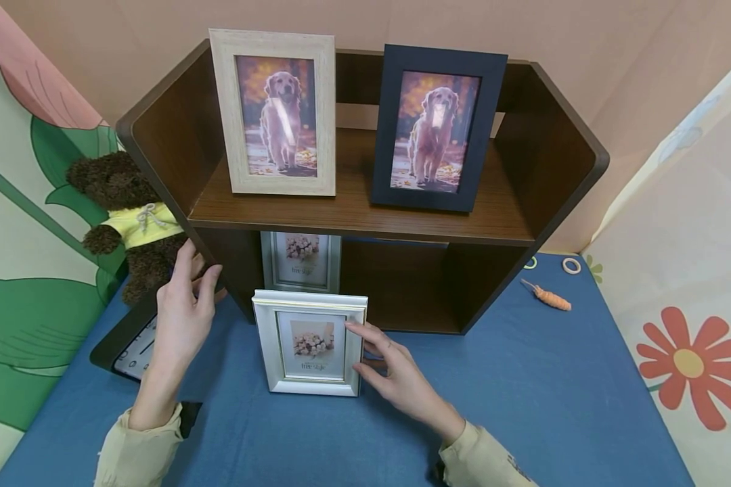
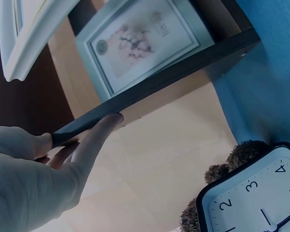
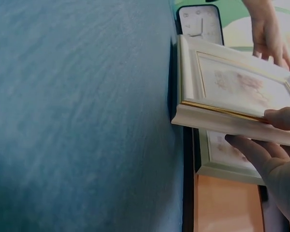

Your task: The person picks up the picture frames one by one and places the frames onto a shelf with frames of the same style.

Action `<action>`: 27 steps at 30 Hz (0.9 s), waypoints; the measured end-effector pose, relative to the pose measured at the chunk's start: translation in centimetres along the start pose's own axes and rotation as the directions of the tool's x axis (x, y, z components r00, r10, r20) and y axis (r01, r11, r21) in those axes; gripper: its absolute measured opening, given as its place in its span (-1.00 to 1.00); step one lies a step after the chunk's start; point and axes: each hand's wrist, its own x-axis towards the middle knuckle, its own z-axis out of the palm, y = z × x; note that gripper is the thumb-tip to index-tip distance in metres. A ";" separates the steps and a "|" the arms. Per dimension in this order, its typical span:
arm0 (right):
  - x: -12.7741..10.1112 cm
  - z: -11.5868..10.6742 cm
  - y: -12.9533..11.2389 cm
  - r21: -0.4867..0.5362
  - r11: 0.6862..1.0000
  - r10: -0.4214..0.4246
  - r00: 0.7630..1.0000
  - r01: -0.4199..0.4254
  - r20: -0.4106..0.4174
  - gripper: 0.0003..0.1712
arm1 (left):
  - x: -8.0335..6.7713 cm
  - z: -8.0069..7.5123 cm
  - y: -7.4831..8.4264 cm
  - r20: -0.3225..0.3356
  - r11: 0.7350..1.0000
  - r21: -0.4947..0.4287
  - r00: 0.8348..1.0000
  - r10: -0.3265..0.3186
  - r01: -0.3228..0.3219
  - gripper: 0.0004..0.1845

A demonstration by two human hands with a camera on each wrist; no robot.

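My right hand (image 1: pixel 396 368) grips the right edge of a white picture frame (image 1: pixel 262 338) with a flower print. The right wrist view shows its thumb on the front and its fingers (image 3: pixel 251 150) behind. The frame stands slightly tilted before a dark brown two-tier shelf (image 1: pixel 365 223). My left hand (image 1: pixel 185 304) holds the front edge of the shelf's left side panel, thumb and fingers on opposite faces in the left wrist view. Inside the lower tier stands a grey-green picture frame (image 1: pixel 268 264), partly hidden by the white one.
On the upper tier stand a cream picture frame (image 1: pixel 223 122) and a navy picture frame (image 1: pixel 493 122), both with dog photos. A black-rimmed clock (image 2: pixel 241 198) and a brown teddy bear (image 1: pixel 137 233) are left of the shelf. Rings (image 1: pixel 571 260) and an orange carrot-shaped thing (image 1: pixel 551 298) lie right.
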 end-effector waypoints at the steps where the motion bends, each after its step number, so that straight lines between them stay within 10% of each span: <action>1: 0.0 0.0 0.0 0.004 1.000 0.001 1.000 -0.001 -0.003 -0.11 | 0.0 0.0 0.0 -0.001 1.000 0.000 1.000 0.002 -0.002 -0.30; 27: -0.9 -1.3 -0.4 -0.032 0.999 0.002 0.998 -0.005 -0.070 -0.13 | 0.0 0.0 0.0 -0.010 1.000 0.003 1.000 0.006 -0.006 -0.29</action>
